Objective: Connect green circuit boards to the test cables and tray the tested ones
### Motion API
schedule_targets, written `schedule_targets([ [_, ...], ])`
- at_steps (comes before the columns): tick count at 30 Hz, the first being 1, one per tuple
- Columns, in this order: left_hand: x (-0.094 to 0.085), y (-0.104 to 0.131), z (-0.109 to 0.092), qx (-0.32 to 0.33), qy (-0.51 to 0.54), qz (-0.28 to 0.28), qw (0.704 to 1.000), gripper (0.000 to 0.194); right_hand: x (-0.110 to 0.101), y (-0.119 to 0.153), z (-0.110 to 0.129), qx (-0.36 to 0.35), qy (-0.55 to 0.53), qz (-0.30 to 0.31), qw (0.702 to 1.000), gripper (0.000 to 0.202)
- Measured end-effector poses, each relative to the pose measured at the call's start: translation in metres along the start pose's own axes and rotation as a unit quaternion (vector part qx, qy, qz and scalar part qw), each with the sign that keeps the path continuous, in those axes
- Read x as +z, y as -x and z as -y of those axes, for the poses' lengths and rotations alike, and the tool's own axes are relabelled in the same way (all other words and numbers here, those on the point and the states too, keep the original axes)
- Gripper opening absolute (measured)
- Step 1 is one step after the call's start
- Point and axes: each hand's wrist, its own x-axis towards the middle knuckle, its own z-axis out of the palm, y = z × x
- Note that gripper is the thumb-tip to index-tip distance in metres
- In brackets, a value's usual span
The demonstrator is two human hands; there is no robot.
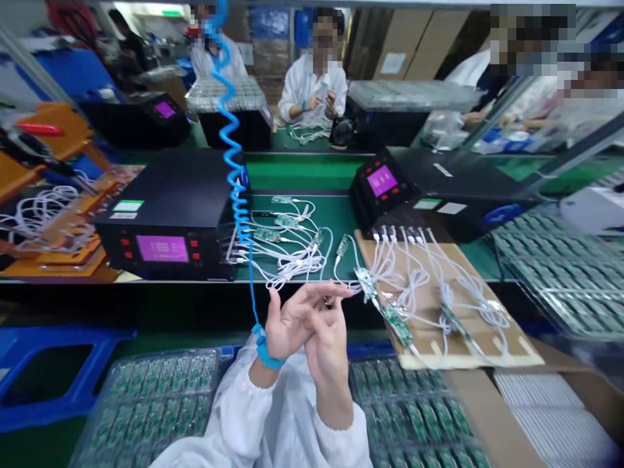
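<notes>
My left hand (292,318) is raised in front of me, its thumb up and fingers stretched to the right, with nothing visible in it. A blue wrist strap (270,354) circles that wrist, tied to a coiled blue cord (229,120). My right hand (330,341) crosses against the left one, fingers partly bent and apart; no held thing shows, though some fingertips are hidden. Just beyond the fingertips, a green circuit board (365,283) hangs on a white cable. Another circuit board (397,325) lies on the brown board (429,260) to the right.
A black tester (163,214) at left and a second tester (385,182) at right carry white cables (297,263). Trays of circuit boards stand at lower left (156,396), lower right (414,416) and far right (560,273). Co-workers (312,94) sit across the bench.
</notes>
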Motion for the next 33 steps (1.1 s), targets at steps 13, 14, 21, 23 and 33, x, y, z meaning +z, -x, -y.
schedule_targets([
  [13,0.003,0.005,-0.003,-0.011,0.005,-0.004,1.0,0.092,0.0,0.008,0.002,-0.021,-0.041,0.054,0.997,0.06],
  [14,0.003,0.006,-0.003,-0.013,0.011,-0.004,1.0,0.092,0.0,0.008,0.003,-0.017,-0.043,0.051,0.998,0.061],
  [21,0.006,0.013,-0.005,-0.007,0.014,-0.056,0.998,0.099,0.005,0.015,0.005,-0.034,-0.05,0.091,0.994,0.048],
  [23,0.007,0.015,-0.005,-0.001,0.011,-0.074,0.997,0.102,0.006,0.018,0.006,-0.033,-0.058,0.101,0.993,0.039],
  [33,0.005,0.017,-0.004,0.04,0.007,-0.084,0.996,0.093,0.007,0.022,-0.003,-0.019,-0.071,0.125,0.989,0.038],
])
